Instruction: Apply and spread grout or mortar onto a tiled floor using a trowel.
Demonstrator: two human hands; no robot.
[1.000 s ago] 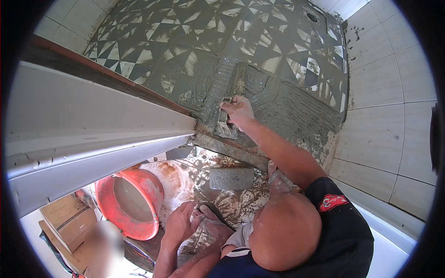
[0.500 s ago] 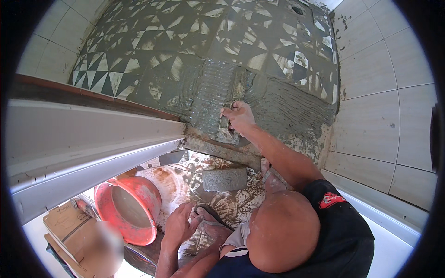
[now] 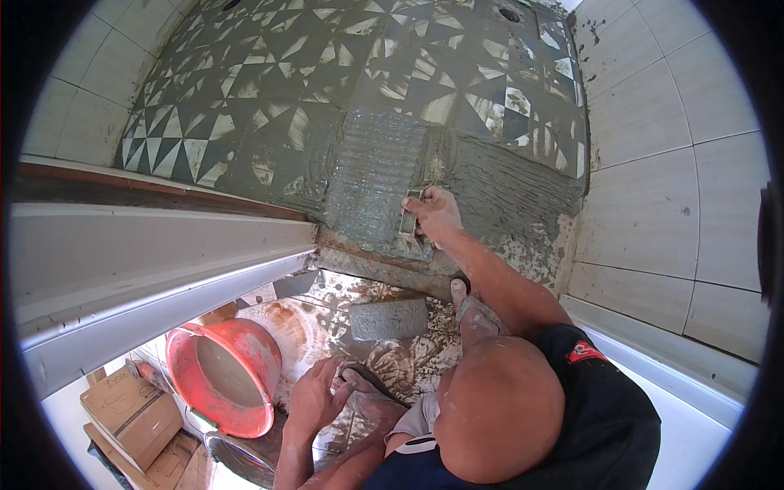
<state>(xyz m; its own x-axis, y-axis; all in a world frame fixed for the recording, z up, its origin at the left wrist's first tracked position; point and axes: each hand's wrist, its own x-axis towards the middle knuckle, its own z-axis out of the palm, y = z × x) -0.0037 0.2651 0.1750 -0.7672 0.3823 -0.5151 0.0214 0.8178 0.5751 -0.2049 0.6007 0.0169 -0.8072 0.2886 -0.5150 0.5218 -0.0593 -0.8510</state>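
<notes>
My right hand [image 3: 439,216] grips the handle of a trowel [image 3: 411,219], whose blade lies on wet grey mortar near the doorway sill. Combed ridges of mortar [image 3: 377,155] run beside and beyond the trowel. Low at the left of centre, my left hand [image 3: 314,396] hangs over my sandalled foot, its thumb apart from loosely curled fingers and nothing visible in it. A rectangular slab with a rough grey mortar surface [image 3: 388,319] lies between my feet and the sill.
A red bucket [image 3: 265,359] of cloudy water stands at the left, beside cardboard boxes [image 3: 131,412]. Mortar-smeared floor tiles with triangle patterns [image 3: 302,49] cover the far area. Pale tiled wall [image 3: 645,212] bounds the right; a white door frame [image 3: 155,245] juts in from the left.
My right hand and the trowel have moved a little to the right across the mortar. My left hand has hardly moved. The whole view has shifted slightly.
</notes>
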